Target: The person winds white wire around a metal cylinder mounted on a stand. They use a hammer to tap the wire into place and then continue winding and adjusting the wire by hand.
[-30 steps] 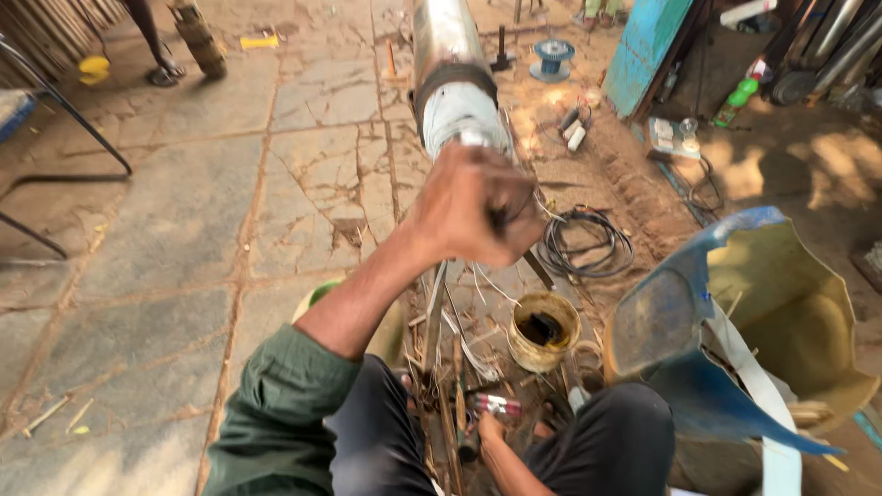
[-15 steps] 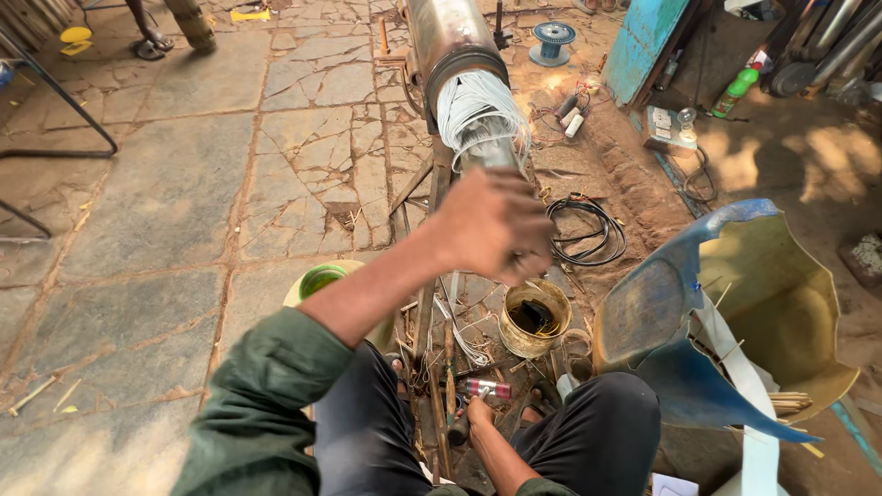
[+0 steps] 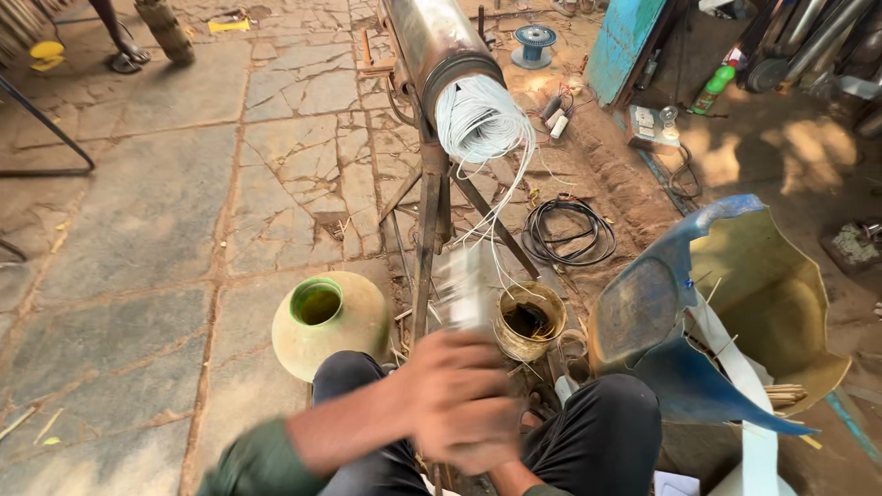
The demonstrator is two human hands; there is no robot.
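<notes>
The cracked stone floor (image 3: pixel 138 230) holds a metal stand (image 3: pixel 427 230) carrying a motor (image 3: pixel 432 41) with white wires (image 3: pixel 482 124) hanging out. The left hand (image 3: pixel 459 404) is a blurry fist near the wires; I cannot tell what it holds, and the right hand is hidden. A hard pull could snag the wires or tip the can (image 3: pixel 530 321).

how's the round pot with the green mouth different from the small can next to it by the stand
The round pot is pale tan, bulbous, with a narrow green-rimmed mouth; the small can is straight-sided, rusty yellow, with a wide open top. The pot is the larger, left of the metal stand; the can is right of it. Both stand upright on the ground.
</notes>
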